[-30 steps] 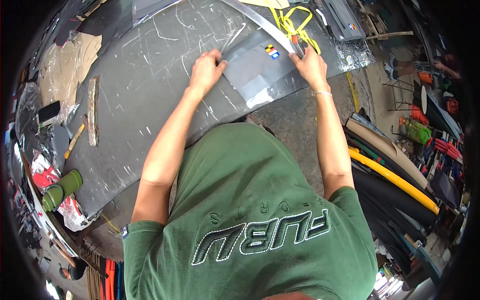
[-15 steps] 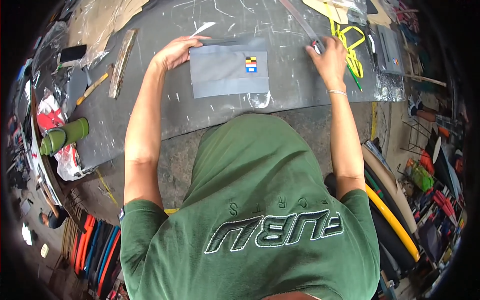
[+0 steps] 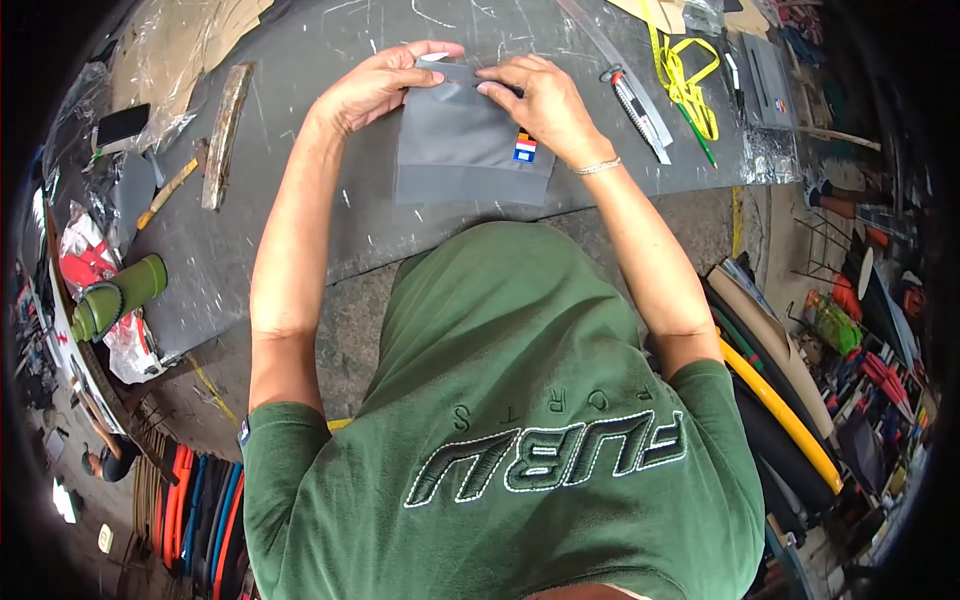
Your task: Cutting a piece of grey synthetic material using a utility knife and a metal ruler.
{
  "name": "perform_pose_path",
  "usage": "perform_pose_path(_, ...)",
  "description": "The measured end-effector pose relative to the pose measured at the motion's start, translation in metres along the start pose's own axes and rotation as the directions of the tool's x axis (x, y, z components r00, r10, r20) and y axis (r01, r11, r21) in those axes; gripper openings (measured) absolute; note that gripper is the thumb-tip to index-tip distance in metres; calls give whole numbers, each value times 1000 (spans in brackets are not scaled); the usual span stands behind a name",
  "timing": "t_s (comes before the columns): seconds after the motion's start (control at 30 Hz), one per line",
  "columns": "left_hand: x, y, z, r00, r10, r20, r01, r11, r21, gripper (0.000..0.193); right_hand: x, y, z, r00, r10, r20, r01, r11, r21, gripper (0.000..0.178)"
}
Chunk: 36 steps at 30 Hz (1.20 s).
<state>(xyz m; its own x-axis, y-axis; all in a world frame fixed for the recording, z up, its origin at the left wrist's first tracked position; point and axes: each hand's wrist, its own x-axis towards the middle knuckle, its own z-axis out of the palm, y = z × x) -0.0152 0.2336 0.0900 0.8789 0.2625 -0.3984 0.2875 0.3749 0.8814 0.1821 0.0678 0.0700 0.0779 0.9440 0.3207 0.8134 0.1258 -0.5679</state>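
Note:
A grey fabric piece [image 3: 470, 150] with a paler band along its near edge lies on the dark table in front of me. A small multicoloured label [image 3: 525, 148] shows near its right side. My left hand [image 3: 380, 88] pinches the far left corner between thumb and fingers. A small white sliver [image 3: 434, 57] sticks out by those fingertips. My right hand [image 3: 548, 105] is closed on the far edge, its fingertips bent over the cloth and hiding part of it. To the right, a red-and-clear utility knife [image 3: 627, 98] rests by a long ruler [image 3: 655, 128].
A yellow tape measure [image 3: 690, 80] lies coiled near a green pencil [image 3: 697, 135] at the right. On the left are a wooden strip [image 3: 228, 135], a wooden-handled tool [image 3: 168, 193], a black phone [image 3: 123, 124] and a green bottle [image 3: 120, 297]. Fabric rolls [image 3: 785, 400] stand beyond the table.
My right hand has let go of the utility knife and moved left onto the fabric's far edge. The left hand has shifted right along that edge, and the fabric has turned slightly.

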Motion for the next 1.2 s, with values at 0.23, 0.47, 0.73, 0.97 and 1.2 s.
perform_pose_path(0.23,5,-11,8,999,14,42,-10,996,-92,51,-15,-2,-3,999,23,-28,-24,999,-22,17)
perform_pose_path(0.47,7,-24,-10,981,-55,-187,110,948,300,38,-63,71,-48,754,653,-74,144,-54,988,12)
perform_pose_path(0.73,42,-20,-39,997,-60,39,34,882,470,30,-166,97,-116,359,895,-266,212,199,957,11)
perform_pose_path(0.97,73,-34,2,682,633,-365,69,442,895,71,-183,35,-79,341,938,-72,-201,147,968,15)
perform_pose_path(1.2,-7,-130,100,749,523,-407,271,319,908,82,-241,11,-37,323,944,62,-325,49,944,15)
